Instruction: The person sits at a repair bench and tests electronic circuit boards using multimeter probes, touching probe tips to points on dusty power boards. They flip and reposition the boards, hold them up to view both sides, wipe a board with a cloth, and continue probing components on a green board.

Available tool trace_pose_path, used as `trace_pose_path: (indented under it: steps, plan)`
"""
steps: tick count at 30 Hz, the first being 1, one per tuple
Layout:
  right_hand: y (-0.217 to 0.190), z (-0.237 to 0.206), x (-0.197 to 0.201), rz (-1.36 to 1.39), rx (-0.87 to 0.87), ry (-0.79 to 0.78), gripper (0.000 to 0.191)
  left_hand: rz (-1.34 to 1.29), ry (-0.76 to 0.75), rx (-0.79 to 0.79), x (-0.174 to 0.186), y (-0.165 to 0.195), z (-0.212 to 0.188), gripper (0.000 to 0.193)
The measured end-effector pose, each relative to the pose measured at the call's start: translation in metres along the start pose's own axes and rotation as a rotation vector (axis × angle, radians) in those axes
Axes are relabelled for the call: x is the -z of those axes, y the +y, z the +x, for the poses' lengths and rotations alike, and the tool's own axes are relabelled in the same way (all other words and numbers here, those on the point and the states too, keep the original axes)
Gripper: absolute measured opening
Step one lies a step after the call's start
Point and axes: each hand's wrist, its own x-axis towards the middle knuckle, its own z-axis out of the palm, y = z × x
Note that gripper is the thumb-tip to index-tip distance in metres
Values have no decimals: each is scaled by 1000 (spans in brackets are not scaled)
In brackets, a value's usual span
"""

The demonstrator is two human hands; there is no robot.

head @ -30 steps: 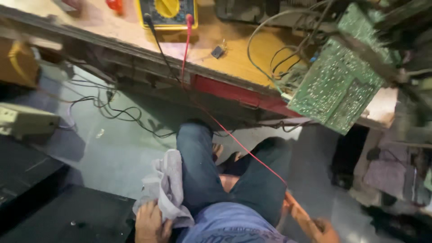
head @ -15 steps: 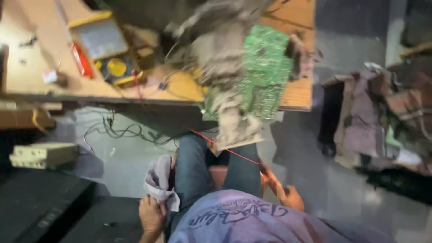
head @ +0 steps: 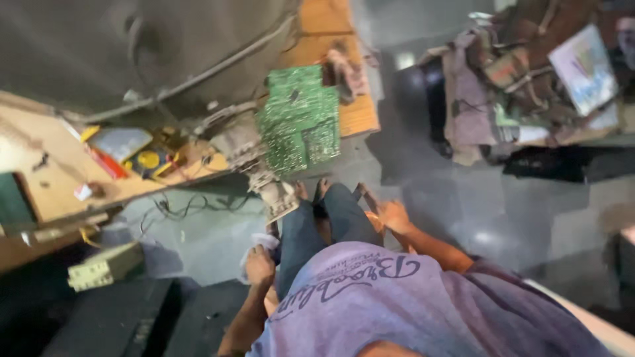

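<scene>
I sit looking down at my purple shirt and blue jeans. My left hand (head: pixel 259 266) rests beside my left thigh, closed on a pale cloth (head: pixel 264 239). My right hand (head: pixel 395 215) is lowered by my right thigh next to something orange; blur hides whether it grips anything. A green circuit board (head: pixel 299 122) hangs over the edge of the wooden bench (head: pixel 357 114) just above my knees, out of reach of both hands. A yellow multimeter (head: pixel 151 160) lies further left on the bench.
A large grey casing (head: pixel 132 53) fills the upper left over the bench. Black cables (head: pixel 192 205) trail on the floor below. A beige box (head: pixel 106 266) sits at the lower left. A heap of cloth and scrap (head: pixel 522 86) stands at the upper right.
The view has swung right and rolled, so the bench and circuit board shifted left. My left hand still has the cloth. The red wire near my right hand is no longer visible.
</scene>
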Motion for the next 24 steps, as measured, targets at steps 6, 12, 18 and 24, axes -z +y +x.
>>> trace_pose_path:
  steps: [6,12,18,24]
  plan:
    - [-61,4,67,361,-64,140,54,-238,-94,-228,47,78,22,30]
    - [-109,-43,102,1133,-185,-250,57,-816,-336,-351,68,182,51,43]
    - [-97,-58,117,1030,396,212,40,-1331,-752,-172,75,248,66,44]
    - [-60,-57,137,1188,-97,337,23,-916,-665,-434,64,315,67,31]
